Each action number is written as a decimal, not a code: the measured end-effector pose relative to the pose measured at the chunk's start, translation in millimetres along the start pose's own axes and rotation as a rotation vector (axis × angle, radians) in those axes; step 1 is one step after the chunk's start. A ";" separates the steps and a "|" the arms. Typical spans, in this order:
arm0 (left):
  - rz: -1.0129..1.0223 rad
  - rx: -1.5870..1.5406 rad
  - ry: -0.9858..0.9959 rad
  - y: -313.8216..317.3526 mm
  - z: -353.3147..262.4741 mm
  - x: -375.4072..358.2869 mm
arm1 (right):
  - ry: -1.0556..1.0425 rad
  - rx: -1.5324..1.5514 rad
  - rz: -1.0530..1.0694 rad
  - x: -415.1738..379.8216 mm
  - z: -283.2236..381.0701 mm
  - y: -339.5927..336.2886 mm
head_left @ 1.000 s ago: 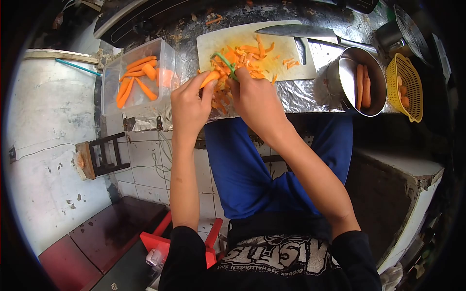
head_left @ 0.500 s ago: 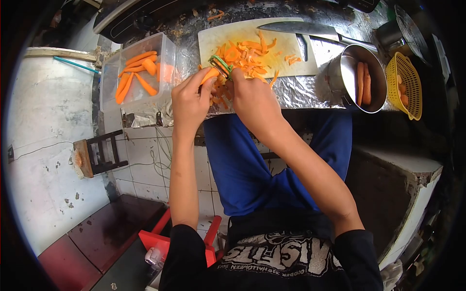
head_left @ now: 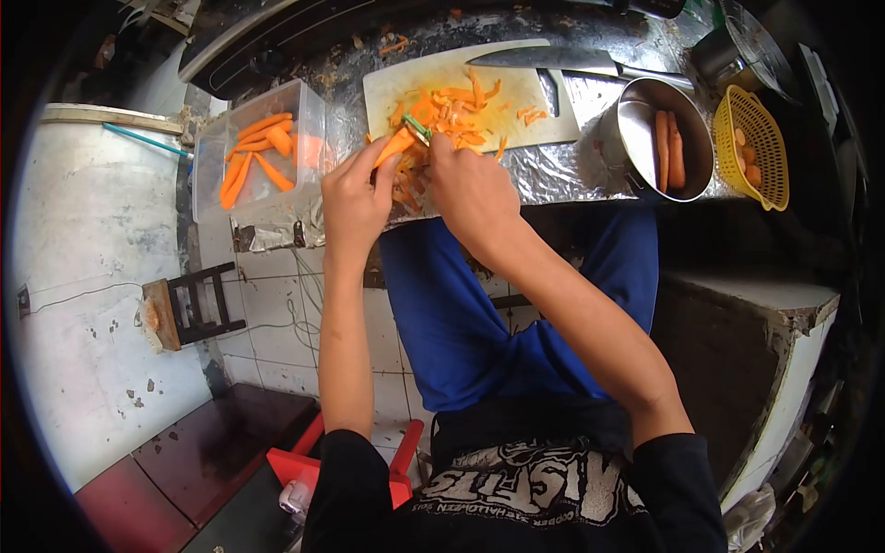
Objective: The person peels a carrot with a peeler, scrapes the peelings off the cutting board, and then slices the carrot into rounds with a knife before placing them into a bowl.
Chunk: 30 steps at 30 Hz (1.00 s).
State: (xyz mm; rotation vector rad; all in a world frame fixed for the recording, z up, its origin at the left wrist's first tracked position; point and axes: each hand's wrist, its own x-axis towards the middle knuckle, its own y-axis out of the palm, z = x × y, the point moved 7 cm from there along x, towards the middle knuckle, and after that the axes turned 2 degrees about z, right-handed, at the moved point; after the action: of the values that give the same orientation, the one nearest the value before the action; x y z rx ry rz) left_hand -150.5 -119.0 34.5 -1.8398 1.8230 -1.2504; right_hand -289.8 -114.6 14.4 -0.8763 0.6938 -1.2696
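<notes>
My left hand (head_left: pixel 358 189) is closed around a carrot (head_left: pixel 395 146), its tip pointing up toward the board. In my right hand (head_left: pixel 472 180) is a green-edged peeler (head_left: pixel 418 127), its head against the carrot; the handle is hidden by my fingers. Both hands are over the near edge of a white cutting board (head_left: pixel 539 131). Orange peelings (head_left: pixel 452 112) lie heaped on it, and some have fallen between my hands at the counter edge. A large knife (head_left: pixel 562 60) rests across the board's far side.
To the left stands a clear plastic box (head_left: pixel 214 147) with several peeled carrots (head_left: pixel 263 152). On the right, a steel pot (head_left: pixel 636 111) holds unpeeled carrots (head_left: pixel 676 152), beside a yellow basket (head_left: pixel 770 138) with several brownish round things. A foil-covered counter edge (head_left: pixel 553 180) runs in front of me.
The peeler has turned and shifted slightly down and left along the carrot, with my right hand. The whole view has shifted a little, moving the board and pot leftward.
</notes>
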 end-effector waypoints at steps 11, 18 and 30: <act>-0.098 -0.604 -0.251 -16.0 -8.1 -11.6 | -0.053 0.363 -0.258 11.3 -18.3 -52.4; -0.216 -0.703 -0.298 -35.8 -8.0 -17.2 | -0.030 0.615 -0.133 11.6 -20.1 -54.3; -0.378 -0.766 -0.347 -49.4 16.5 -53.2 | 0.105 0.904 0.164 -2.9 -4.9 -24.7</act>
State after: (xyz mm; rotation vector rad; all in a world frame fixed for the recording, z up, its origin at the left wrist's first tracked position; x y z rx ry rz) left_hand -96.5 -68.0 39.5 -2.6780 1.9472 -0.2394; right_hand -307.0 -114.3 33.1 -0.0113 0.2025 -1.2995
